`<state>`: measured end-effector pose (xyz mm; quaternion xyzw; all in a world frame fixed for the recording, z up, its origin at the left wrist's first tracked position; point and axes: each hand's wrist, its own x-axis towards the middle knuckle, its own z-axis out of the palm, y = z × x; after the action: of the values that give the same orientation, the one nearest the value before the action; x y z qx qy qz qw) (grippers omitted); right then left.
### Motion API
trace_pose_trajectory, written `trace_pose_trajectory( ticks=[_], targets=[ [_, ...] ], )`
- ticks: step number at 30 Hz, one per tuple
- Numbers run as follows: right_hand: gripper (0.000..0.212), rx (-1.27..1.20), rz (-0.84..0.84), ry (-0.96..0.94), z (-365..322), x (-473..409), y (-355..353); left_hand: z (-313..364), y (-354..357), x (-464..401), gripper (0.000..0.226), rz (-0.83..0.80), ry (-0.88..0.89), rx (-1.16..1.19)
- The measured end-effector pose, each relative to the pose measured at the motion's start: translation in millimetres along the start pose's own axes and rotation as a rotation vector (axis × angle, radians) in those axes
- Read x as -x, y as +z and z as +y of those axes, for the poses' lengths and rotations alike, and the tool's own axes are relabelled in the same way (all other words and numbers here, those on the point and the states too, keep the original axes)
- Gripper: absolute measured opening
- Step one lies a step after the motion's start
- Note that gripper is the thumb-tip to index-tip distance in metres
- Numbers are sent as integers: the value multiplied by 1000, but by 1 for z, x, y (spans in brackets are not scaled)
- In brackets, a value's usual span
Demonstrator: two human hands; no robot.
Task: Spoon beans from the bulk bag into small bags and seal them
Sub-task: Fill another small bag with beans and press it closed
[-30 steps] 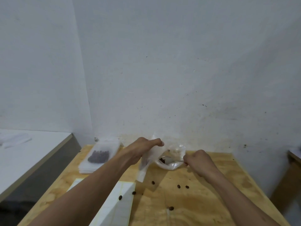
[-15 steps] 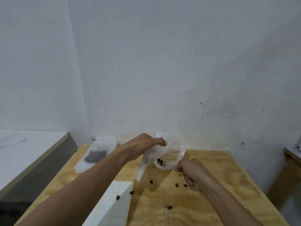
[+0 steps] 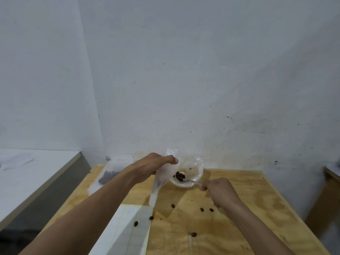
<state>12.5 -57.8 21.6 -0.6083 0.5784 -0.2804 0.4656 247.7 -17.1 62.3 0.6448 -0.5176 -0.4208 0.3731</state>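
Item: small bag [image 3: 161, 178], clear film, limp, light, slippery; raised above the plywood table [image 3: 230, 214], mouth pinched by left hand [image 3: 152, 167]. Best held at rim. Right hand [image 3: 219, 189] grips spoon [image 3: 191, 181], loaded with beans [image 3: 180, 176], inside bulk bag [image 3: 195, 170].

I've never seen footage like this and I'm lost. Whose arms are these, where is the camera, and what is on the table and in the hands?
There is no machine: a person wears one wide-angle camera on the head, looking forward and down at their own bare arms. The left hand holds up a thin clear plastic bag with a few dark brown beans inside. The right hand grips the handle of a small pale spoon, whose bowl reaches into that bag. Below is a light plywood table with loose dark beans scattered on it, a white lined sheet, and filled small clear bags lying at the far left.
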Motion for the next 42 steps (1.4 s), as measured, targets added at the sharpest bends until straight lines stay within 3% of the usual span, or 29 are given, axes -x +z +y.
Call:
trace_pose_trajectory(
  ticks=[10,15,18,22,24,26,30,32,35,39,42],
  targets=[
    [17,163,-7,-14,-41,0,-60,2,3,7,44,55,90,-52],
    [15,94,18,-79,-68,2,-93,2,7,8,35,112,150,-75],
    [17,93,16,-137,-90,9,-101,5,14,8,49,128,178,-134],
    [19,251,5,-223,-114,24,-91,13,27,6,51,131,203,-199],
    [31,411,49,-340,-117,32,-83,16,32,5,41,145,219,-225],
    [29,554,125,-490,-117,37,-76,19,35,4,30,153,227,-219],
    [25,583,257,-620,-108,40,-79,19,36,4,53,213,218,-133],
    [25,549,328,-649,-100,39,-87,21,36,5,47,262,213,-62],
    [26,550,428,-633,-74,30,-98,24,39,5,44,339,226,1],
    [34,779,559,-475,-16,17,-97,30,50,3,47,374,274,29],
    [34,913,568,-359,27,20,-85,36,61,3,45,348,293,40]
  ],
)
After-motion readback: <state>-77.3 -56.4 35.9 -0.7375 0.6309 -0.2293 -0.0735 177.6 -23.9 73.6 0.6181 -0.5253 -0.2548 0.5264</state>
